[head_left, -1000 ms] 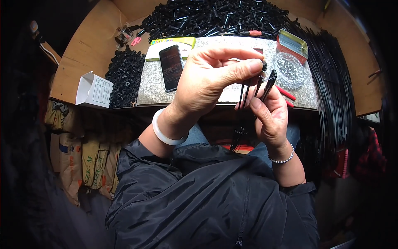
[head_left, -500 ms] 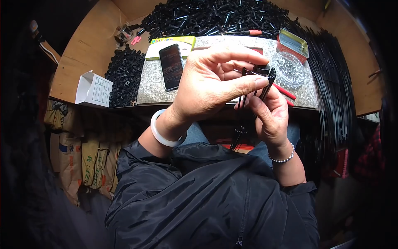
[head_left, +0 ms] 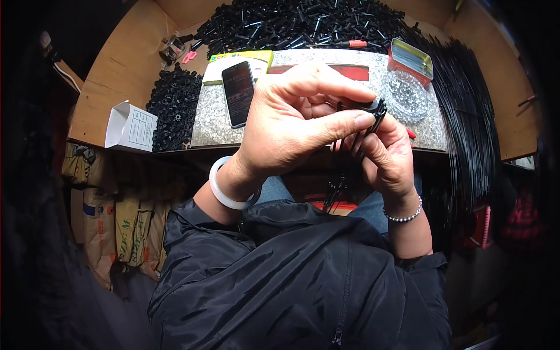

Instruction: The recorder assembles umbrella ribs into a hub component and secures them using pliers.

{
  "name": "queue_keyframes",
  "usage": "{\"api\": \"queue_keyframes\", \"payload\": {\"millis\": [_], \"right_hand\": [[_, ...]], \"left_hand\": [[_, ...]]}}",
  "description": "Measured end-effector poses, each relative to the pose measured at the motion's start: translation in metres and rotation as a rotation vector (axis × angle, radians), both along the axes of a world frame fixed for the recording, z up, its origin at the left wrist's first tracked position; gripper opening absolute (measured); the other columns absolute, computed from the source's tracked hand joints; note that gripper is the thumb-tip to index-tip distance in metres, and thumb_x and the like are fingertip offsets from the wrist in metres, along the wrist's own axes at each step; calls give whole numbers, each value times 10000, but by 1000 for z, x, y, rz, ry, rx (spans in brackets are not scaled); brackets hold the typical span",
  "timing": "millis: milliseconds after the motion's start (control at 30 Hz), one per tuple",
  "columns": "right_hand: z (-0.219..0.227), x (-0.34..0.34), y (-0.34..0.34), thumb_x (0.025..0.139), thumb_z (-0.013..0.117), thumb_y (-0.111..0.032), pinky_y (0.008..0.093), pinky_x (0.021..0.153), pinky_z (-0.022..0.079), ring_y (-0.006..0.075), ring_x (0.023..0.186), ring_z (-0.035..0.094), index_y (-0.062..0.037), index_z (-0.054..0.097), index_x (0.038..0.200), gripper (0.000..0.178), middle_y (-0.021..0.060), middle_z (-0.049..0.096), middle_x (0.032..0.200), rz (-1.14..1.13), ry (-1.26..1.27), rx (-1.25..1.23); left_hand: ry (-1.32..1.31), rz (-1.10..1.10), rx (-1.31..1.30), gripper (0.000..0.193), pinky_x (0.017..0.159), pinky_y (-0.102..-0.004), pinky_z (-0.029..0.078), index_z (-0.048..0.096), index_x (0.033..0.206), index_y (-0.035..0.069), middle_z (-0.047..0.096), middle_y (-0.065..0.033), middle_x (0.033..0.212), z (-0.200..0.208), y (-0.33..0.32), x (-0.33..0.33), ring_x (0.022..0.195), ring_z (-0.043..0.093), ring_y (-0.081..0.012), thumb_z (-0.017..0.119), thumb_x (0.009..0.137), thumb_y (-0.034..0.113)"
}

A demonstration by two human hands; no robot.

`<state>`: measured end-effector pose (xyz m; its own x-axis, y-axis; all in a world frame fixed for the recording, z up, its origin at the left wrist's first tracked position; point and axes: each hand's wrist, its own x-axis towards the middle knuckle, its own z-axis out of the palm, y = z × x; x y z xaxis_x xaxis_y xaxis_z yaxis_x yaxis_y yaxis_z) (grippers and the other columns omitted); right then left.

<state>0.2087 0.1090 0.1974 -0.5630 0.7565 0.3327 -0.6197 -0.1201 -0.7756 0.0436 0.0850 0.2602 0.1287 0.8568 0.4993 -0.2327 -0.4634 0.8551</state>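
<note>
Above the near edge of the work top, my left hand [head_left: 291, 125] pinches a small black round piece [head_left: 367, 105] between thumb and fingers. Several thin black rods [head_left: 337, 188], like umbrella ribs, hang from around that piece down toward my lap. Close below on the right, my right hand [head_left: 392, 162] is closed, with thumb and fingers at the rods beside the piece. Its fingertips are partly hidden behind the rods and my left thumb. A ridged clear glass dish [head_left: 403, 96] stands just beyond my right hand.
A phone [head_left: 238, 94] leans on a yellow-white box [head_left: 261, 60]. Small black notched parts [head_left: 175, 108] and an open white carton [head_left: 131, 127] lie left. Black tubular parts [head_left: 291, 26] are heaped at the back. A tin [head_left: 410, 61] and long black rods [head_left: 466, 116] are right.
My right hand has shifted slightly right and down. The round piece has tilted in my left fingers, so its top shows more. The red handles beside my right hand are now mostly covered.
</note>
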Motion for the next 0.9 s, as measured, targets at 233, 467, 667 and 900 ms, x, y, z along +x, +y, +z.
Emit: {"api": "queue_keyframes", "payload": {"millis": [233, 467, 667, 900], "right_hand": [[3, 0, -1, 867, 643, -179, 284, 788, 501, 130, 852, 607, -15, 581, 970, 203, 62, 637, 895, 129, 75, -97], [0, 0, 5, 812, 700, -258, 250, 639, 522, 159, 689, 624, 9, 572, 1027, 366, 136, 646, 853, 253, 37, -163], [15, -7, -7, 843, 666, -101, 220, 546, 492, 113, 580, 592, -27, 514, 832, 170, 117, 632, 774, -80, -35, 3], [8, -17, -17, 846, 649, -42, 209, 643, 504, 80, 726, 612, -16, 514, 868, 139, 69, 632, 857, -360, 2, 138]], "left_hand": [[5, -84, -25, 213, 649, -203, 514, 660, 994, -37, 640, -81, 871, -3, -1, -3, 729, 625, -102, 661, 784, -73], [2, -148, -178, 577, 857, -304, 507, 467, 1279, -42, 638, -190, 1066, 3, -4, -1, 964, 635, -212, 688, 745, -37], [-54, -24, 12, 883, 864, -356, 519, 157, 1436, 31, 541, -265, 1192, 8, 4, -4, 1020, 612, -288, 700, 742, -37], [585, 299, 289, 267, 684, -209, 512, 640, 1033, -55, 673, -107, 897, 17, -9, 0, 759, 652, -109, 669, 768, -45]]}}
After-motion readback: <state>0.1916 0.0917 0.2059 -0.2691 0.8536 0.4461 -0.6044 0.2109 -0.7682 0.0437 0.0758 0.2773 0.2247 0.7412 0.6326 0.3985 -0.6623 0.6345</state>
